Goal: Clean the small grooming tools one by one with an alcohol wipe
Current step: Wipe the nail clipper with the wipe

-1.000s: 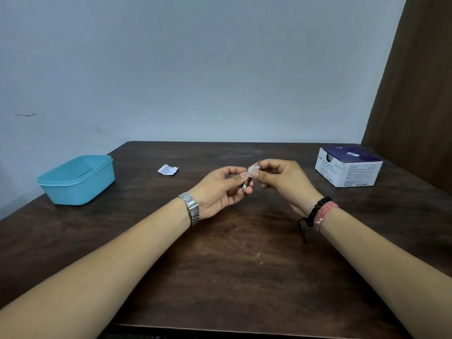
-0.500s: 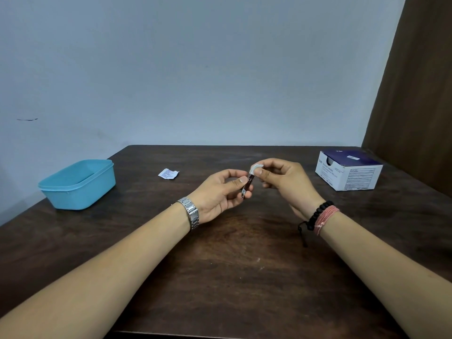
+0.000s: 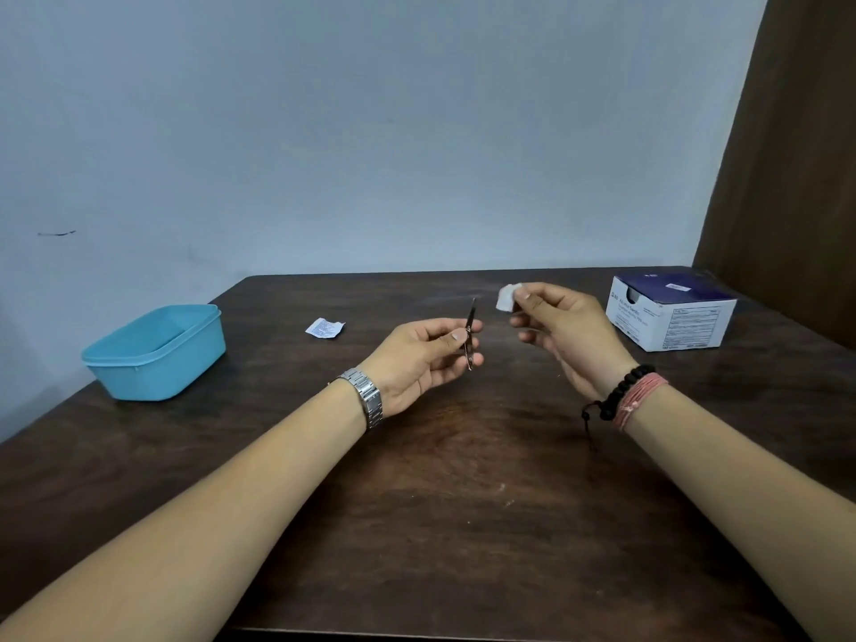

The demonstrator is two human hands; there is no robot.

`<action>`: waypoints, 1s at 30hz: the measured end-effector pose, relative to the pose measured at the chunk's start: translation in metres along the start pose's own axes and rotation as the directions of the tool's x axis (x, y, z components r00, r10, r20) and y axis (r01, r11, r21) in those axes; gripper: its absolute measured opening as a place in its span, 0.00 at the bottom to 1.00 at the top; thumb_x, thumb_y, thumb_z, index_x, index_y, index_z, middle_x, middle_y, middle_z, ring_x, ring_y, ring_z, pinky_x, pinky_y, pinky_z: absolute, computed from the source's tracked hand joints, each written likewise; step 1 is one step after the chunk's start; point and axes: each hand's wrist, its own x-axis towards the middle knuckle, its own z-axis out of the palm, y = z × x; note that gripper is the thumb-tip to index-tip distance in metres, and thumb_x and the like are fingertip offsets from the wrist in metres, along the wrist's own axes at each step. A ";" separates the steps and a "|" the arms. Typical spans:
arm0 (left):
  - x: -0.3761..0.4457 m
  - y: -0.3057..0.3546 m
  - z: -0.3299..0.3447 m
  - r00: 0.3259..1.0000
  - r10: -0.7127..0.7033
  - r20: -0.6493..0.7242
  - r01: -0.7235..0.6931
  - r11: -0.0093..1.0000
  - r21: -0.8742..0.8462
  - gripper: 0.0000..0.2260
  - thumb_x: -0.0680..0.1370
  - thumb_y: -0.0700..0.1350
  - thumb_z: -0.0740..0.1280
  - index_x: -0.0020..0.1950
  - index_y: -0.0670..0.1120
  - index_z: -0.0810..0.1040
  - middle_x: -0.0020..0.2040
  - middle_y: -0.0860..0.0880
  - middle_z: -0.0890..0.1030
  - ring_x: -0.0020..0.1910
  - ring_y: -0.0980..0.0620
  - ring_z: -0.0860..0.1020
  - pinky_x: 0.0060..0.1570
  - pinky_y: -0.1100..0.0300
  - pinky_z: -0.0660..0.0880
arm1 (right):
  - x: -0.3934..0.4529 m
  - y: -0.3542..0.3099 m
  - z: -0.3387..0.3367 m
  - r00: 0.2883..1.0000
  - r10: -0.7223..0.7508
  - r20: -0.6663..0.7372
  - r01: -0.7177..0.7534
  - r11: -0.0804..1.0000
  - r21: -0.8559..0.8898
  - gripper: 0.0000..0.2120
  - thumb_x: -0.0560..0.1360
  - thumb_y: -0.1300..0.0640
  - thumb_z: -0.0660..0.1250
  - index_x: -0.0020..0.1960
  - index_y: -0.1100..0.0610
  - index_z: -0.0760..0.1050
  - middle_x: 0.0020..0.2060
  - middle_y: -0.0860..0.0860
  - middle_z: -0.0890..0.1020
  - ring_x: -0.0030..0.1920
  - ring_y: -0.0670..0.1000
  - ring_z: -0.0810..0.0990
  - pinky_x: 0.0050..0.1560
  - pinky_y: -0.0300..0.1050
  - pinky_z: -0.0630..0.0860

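Note:
My left hand [image 3: 419, 359] pinches a thin dark metal grooming tool [image 3: 470, 324] between thumb and fingers, holding it nearly upright above the middle of the dark wooden table [image 3: 440, 502]. A little to the right, my right hand [image 3: 563, 333] pinches a small folded white alcohol wipe [image 3: 506, 298] at its fingertips. The wipe is apart from the tool, with a clear gap between them.
A light blue plastic tub [image 3: 157, 352] sits at the table's left edge. A torn white wipe wrapper [image 3: 324, 327] lies behind my left hand. A white and dark blue box [image 3: 669, 312] stands at the back right, near a brown curtain.
The wipe was wrapped round the tool's upper end; my right hand has pulled it off up and to the right, leaving the tool bare in my left hand.

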 end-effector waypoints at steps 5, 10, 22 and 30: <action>0.002 -0.001 -0.003 0.996 0.069 -0.059 -0.070 0.997 -0.015 0.08 0.78 0.32 0.64 0.54 0.40 0.79 0.47 0.44 0.82 0.42 0.52 0.83 0.43 0.63 0.81 | -0.003 0.008 0.003 0.996 0.065 0.060 -0.052 0.980 -0.191 0.08 0.79 0.62 0.66 0.45 0.55 0.82 0.36 0.49 0.83 0.36 0.45 0.80 0.34 0.34 0.76; 0.004 -0.004 -0.004 0.989 0.133 -0.068 -0.123 0.983 0.134 0.09 0.77 0.33 0.66 0.51 0.44 0.81 0.44 0.48 0.83 0.44 0.55 0.80 0.44 0.65 0.78 | -0.005 0.009 0.004 0.989 0.025 0.143 0.030 0.928 -0.370 0.07 0.79 0.62 0.67 0.46 0.56 0.83 0.37 0.52 0.84 0.36 0.45 0.81 0.33 0.34 0.75; 0.002 -0.004 -0.005 0.978 0.203 -0.044 -0.179 0.934 0.310 0.08 0.76 0.38 0.69 0.50 0.50 0.84 0.46 0.52 0.83 0.38 0.59 0.73 0.42 0.63 0.70 | -0.008 0.009 0.005 0.970 0.146 0.193 -0.089 0.957 -0.274 0.04 0.76 0.61 0.70 0.48 0.59 0.84 0.35 0.50 0.83 0.35 0.42 0.79 0.36 0.34 0.75; 0.003 -0.005 -0.004 0.971 0.236 0.035 -0.233 0.908 0.347 0.09 0.77 0.37 0.68 0.48 0.51 0.82 0.44 0.53 0.80 0.38 0.61 0.74 0.39 0.66 0.69 | -0.009 0.007 0.006 0.929 0.259 0.264 -0.223 0.962 -0.160 0.06 0.75 0.62 0.70 0.51 0.58 0.77 0.41 0.55 0.86 0.39 0.48 0.83 0.38 0.37 0.78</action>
